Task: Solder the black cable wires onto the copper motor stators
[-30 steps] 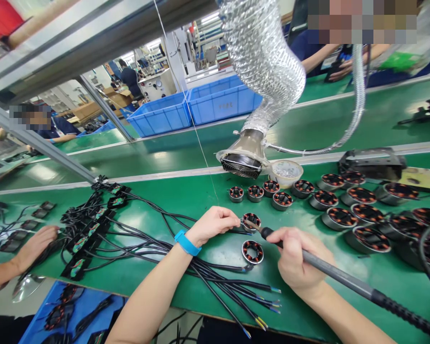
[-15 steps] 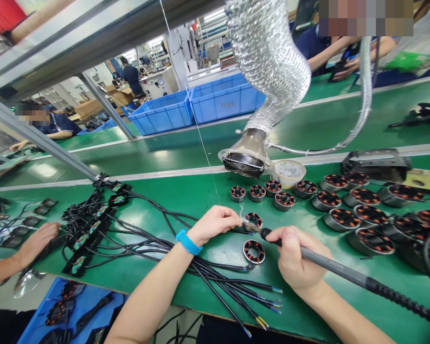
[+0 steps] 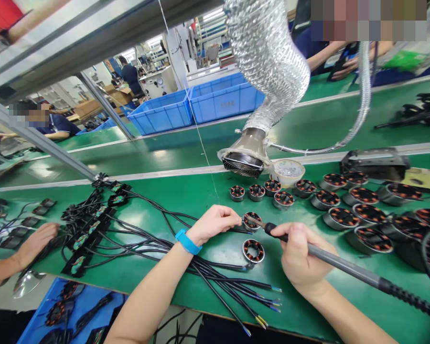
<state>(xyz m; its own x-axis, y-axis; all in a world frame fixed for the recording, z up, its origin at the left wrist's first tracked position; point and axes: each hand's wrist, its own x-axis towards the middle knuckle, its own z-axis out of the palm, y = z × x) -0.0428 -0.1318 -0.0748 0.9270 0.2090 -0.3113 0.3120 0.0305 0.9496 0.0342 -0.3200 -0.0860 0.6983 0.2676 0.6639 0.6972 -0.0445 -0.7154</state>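
Left hand (image 3: pixel 215 223) pinches a thin wire at a small motor coil (image 3: pixel 252 220); right hand (image 3: pixel 299 258) grips a soldering iron (image 3: pixel 344 268), tip touching the coil.

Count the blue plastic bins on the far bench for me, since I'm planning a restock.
2: the left bin and the right bin stand side by side behind the silver duct, which covers the right bin's end, so more may be hidden.

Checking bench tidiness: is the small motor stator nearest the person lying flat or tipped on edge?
Flat. The stator sits winding-face up on the green bench, its copper coil ring fully visible, apart from both hands.
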